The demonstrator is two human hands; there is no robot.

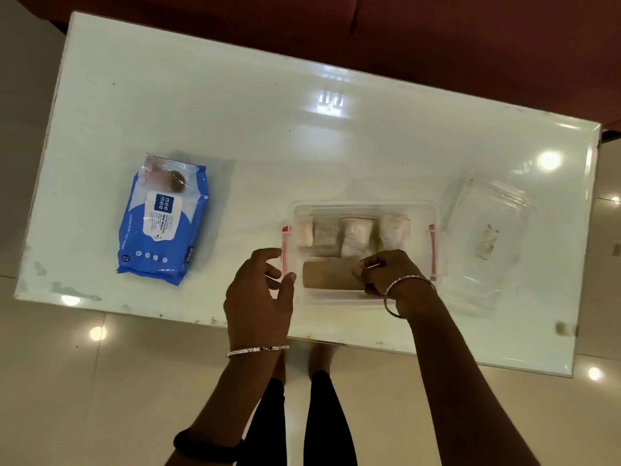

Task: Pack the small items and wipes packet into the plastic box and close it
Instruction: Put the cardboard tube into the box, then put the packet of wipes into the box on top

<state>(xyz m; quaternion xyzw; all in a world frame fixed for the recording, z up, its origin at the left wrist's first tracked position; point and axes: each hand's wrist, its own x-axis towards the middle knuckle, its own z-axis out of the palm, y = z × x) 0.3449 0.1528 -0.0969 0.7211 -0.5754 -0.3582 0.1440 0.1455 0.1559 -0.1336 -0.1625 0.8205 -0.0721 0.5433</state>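
From the head camera, the right hand (391,272) pinches the end of a brown cardboard roll (331,278) lying in the plastic box (366,207), just nearer than a row of small wrapped packets (356,235). The left hand (260,290) hovers slack-fingered and empty at the box's left wall. Left to pack, I judge: the wipes packet (163,218), well left of both hands, then the clear lid (487,242) lying to the right.

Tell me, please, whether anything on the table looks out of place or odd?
Nothing looks damaged or spilled. The wipes packet lies far left of the plastic box, not yet packed, and the lid lies off to the right.
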